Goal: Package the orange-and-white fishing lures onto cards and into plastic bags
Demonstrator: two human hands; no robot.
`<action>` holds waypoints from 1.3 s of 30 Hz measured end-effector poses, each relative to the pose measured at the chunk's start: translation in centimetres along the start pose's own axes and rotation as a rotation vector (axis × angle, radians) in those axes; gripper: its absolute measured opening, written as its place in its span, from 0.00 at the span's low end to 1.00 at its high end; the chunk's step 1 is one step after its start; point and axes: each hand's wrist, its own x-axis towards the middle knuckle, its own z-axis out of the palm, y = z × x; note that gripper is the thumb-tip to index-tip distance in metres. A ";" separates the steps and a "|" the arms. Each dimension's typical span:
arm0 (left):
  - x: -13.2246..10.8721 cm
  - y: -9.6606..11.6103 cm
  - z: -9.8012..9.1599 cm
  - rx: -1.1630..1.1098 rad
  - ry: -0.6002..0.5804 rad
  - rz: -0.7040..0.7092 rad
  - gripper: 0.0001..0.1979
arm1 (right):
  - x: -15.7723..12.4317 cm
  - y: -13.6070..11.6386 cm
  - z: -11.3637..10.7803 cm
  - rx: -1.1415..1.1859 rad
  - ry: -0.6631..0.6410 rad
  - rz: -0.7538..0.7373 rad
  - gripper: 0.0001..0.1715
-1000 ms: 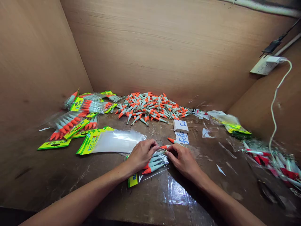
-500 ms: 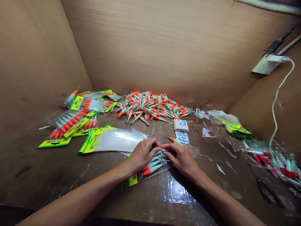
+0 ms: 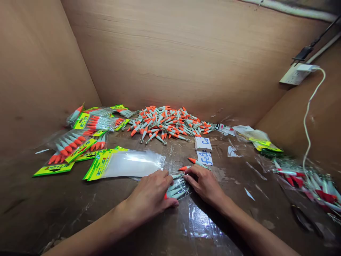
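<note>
My left hand (image 3: 153,192) is wrapped over a clear plastic bag (image 3: 188,195) of squid lures (image 3: 176,192), its thumb along the near edge. The lures are pale with orange tips and lie side by side, hook ends toward the right. My right hand (image 3: 204,180) has its fingers curled and pinched at the bag's right end, beside the hooks; what lies between the fingertips is hidden. Just beyond the right fingers are two loose lures, one lure (image 3: 196,162) whole in view and another lure (image 3: 183,168) partly covered by the hand.
A stack of header-card bags (image 3: 135,163) lies left of my hands. Filled lure packs (image 3: 77,142) are piled farther left. A heap of loose lures (image 3: 167,122) sits by the back wall. Handwritten labels (image 3: 204,157), red-and-white lures (image 3: 317,185) and pliers (image 3: 303,217) are to the right.
My left hand has shifted from pinching at the hook ends to lying spread across the bag, covering its header card. My right hand stays near the bag's end. The view has moved slightly.
</note>
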 end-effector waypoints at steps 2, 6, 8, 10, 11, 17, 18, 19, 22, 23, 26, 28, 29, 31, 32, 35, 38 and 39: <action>0.1 0.2 0.0 0.003 0.007 -0.011 0.19 | -0.1 0.1 -0.1 -0.011 -0.011 -0.015 0.08; 0.7 0.2 -0.1 0.003 0.095 -0.035 0.18 | -0.3 0.4 -0.5 0.008 -0.058 -0.065 0.09; 0.9 -0.1 0.0 0.012 0.142 -0.046 0.15 | -0.4 0.4 -0.7 0.026 -0.079 -0.089 0.12; 1.1 -0.6 0.1 0.015 0.154 -0.060 0.14 | -0.4 0.3 -1.0 0.038 -0.099 -0.114 0.13; 1.2 -0.8 0.2 0.011 0.149 -0.063 0.13 | -0.3 0.3 -1.2 0.044 -0.104 -0.127 0.13; 1.6 -1.7 0.5 -0.023 0.124 -0.077 0.13 | -0.1 2.8 -4.2 -0.093 0.091 0.055 0.11; 1.6 -1.8 0.5 -0.033 0.123 -0.081 0.13 | -0.2 3.6 -4.8 -0.143 0.112 0.126 0.11; 1.7 -1.8 0.5 -0.045 0.124 -0.084 0.13 | -0.2 4.3 -5.4 -0.178 0.110 0.191 0.12; 1.8 -2.0 0.5 -0.072 0.132 -0.090 0.13 | -0.5 5.9 -6.4 -0.176 0.020 0.298 0.17; 1.8 -2.0 0.5 -0.077 0.135 -0.093 0.13 | -0.5 6.1 -6.4 -0.159 -0.009 0.300 0.18; 2.1 -2.2 0.6 -0.095 0.144 -0.112 0.12 | -0.4 6.0 -6.1 -0.128 -0.052 0.270 0.17; 2.4 -2.2 0.8 -0.106 0.150 -0.119 0.11 | -0.2 5.7 -5.8 -0.120 -0.057 0.269 0.15; 2.6 -2.3 0.8 -0.110 0.153 -0.122 0.11 | -0.2 5.6 -5.8 -0.119 -0.058 0.278 0.14; 2.9 -2.4 1.1 -0.113 0.157 -0.127 0.11 | -0.1 5.5 -6.0 -0.121 -0.060 0.290 0.13; 3.0 -2.5 1.2 -0.116 0.161 -0.132 0.11 | -0.1 5.6 -6.3 -0.123 -0.055 0.292 0.13; 3.2 -2.6 1.3 -0.140 0.181 -0.135 0.10 | -0.3 6.3 -7.6 -0.124 0.000 0.292 0.15; 3.1 -2.3 1.1 -0.151 0.243 -0.148 0.08 | -0.6 7.1 -9.2 -0.104 0.096 0.305 0.16; 2.9 -2.2 0.9 -0.140 0.257 -0.147 0.07 | -0.7 7.2 -9.6 -0.076 0.119 0.311 0.17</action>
